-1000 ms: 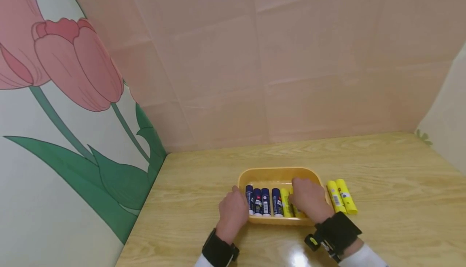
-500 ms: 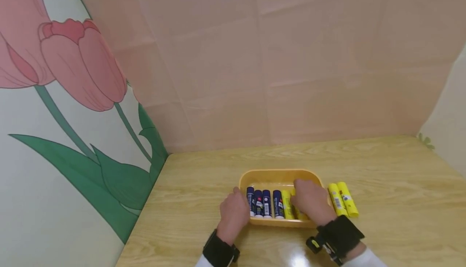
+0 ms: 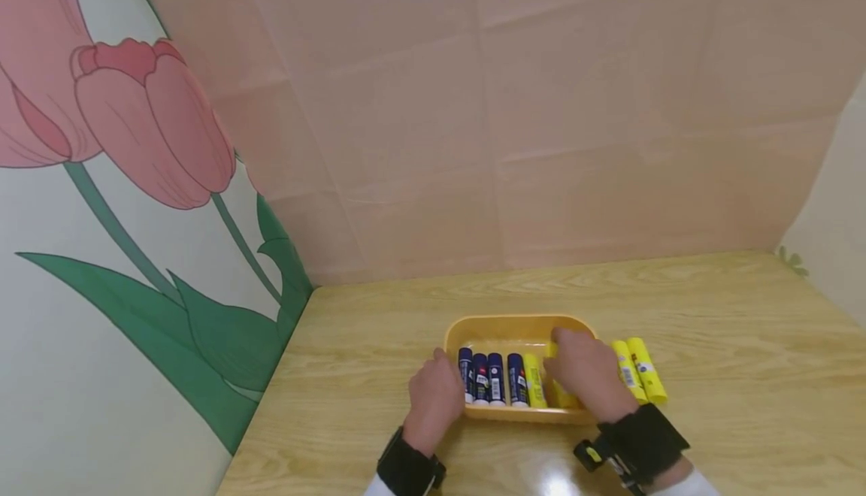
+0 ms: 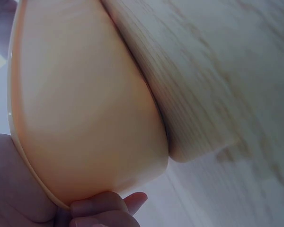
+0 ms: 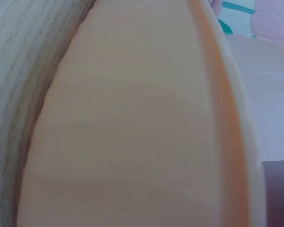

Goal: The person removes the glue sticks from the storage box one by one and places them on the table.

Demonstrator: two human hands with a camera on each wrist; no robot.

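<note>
A yellow-orange plastic tray [image 3: 504,325] sits on the table, holding a row of glue sticks. Several are dark blue with white ends, such as the blue glue stick [image 3: 496,377]; to their right lies a yellow glue stick [image 3: 534,380]. My left hand [image 3: 436,391] grips the tray's left end, and its fingers [image 4: 102,203] curl against the outer wall in the left wrist view. Inside the right part of the tray, my right hand [image 3: 587,372] holds another yellow glue stick [image 3: 563,397], partly covered by the hand. The right fingertips are hidden from the cameras.
Two more yellow glue sticks [image 3: 646,370] lie side by side on the wooden table [image 3: 731,331], just right of the tray. A pink-covered wall [image 3: 528,105] rises behind the table. On the left stands a wall with tulip pictures [image 3: 155,120].
My right hand has shifted slightly to the right with its yellow glue stick, widening the gap to the neighbouring one. The left hand stays at the tray's left end.
</note>
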